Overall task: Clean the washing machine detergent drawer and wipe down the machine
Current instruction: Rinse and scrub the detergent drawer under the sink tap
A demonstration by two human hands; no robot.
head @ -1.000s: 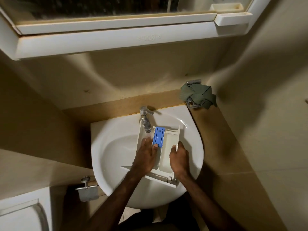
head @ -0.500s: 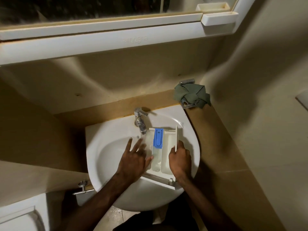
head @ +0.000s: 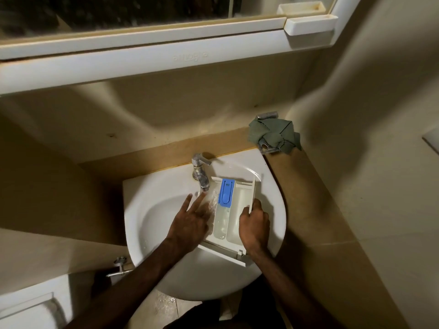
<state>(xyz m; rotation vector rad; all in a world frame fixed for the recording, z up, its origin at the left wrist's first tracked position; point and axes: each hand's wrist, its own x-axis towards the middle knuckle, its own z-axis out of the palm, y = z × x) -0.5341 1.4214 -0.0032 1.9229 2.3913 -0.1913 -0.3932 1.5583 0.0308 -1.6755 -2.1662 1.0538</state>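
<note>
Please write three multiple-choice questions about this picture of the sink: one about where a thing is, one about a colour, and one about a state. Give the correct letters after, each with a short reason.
1. Where does the green cloth lie?
A. in the basin
B. on the ledge behind the sink's right side
C. over the tap

2. What colour is the insert in the detergent drawer?
A. red
B. yellow
C. blue

3. What is the right hand doing?
A. gripping the drawer's right wall
B. resting open on the sink rim
C. turning the tap

Answers:
1 B, the cloth sits bunched on the brown ledge, outside the basin.
2 C, a blue piece sits in the middle compartment.
3 A, its fingers curl round the side wall, while the left hand is spread open under the tap.
</note>
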